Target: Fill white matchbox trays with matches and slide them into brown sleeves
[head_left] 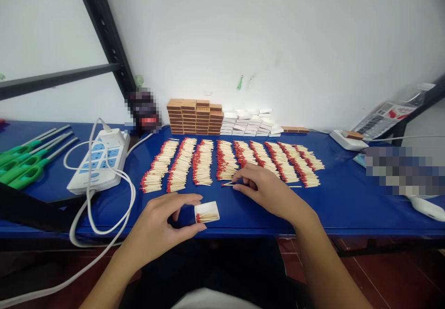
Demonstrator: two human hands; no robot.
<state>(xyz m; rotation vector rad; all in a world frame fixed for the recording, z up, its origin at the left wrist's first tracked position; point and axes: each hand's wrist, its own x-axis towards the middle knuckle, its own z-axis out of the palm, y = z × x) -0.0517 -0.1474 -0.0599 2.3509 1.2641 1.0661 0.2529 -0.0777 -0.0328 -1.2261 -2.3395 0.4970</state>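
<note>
My left hand (163, 218) holds a small white matchbox tray (206, 206) by its sides, thumb at the near edge and fingers at the far edge. A few red-tipped matchsticks (208, 217) lie inside along its near side. Farther right, my right hand (267, 189) is at the front of the matchstick rows, thumb and forefinger closed around a single matchstick (227, 185). Part of that stick is hidden by the fingers. Several slanting rows of matchsticks (181, 165) with red heads to the left spread over the blue table (146, 216).
Brown matchbox sleeves (194, 119) are stacked against the wall, beside a pile of white trays (246, 123). On the left are a white power strip (99, 163), looping cables (132, 198) and green-handled lighters (31, 165). A plastic bottle (392, 114) leans at the right.
</note>
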